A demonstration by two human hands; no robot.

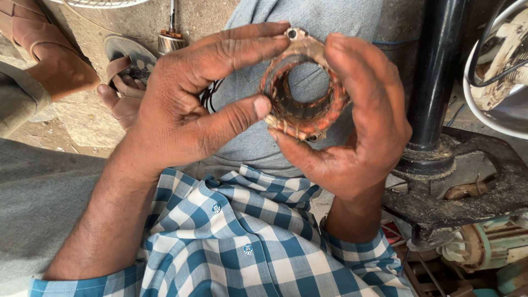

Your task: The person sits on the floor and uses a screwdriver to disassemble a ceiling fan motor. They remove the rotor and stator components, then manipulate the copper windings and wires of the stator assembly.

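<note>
Nearest us, our blue checked sleeves [242, 242] frame the work. Our left hand [181, 104] and right hand [357, 126] both grasp a ring-shaped motor stator [304, 88] with copper windings, fingers [242, 47] closed around its rim, above our grey lap. Beyond stand a black post [437, 71] and a sandalled foot [124, 93].

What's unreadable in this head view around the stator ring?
- Copper-wound stator ring: right rim hidden by right hand, left rim by left hand.
- Black metal post: top cut off by frame edge.
- White fan guard: cut off at right edge.
- Small rotor on the floor: too small for detail.
</note>
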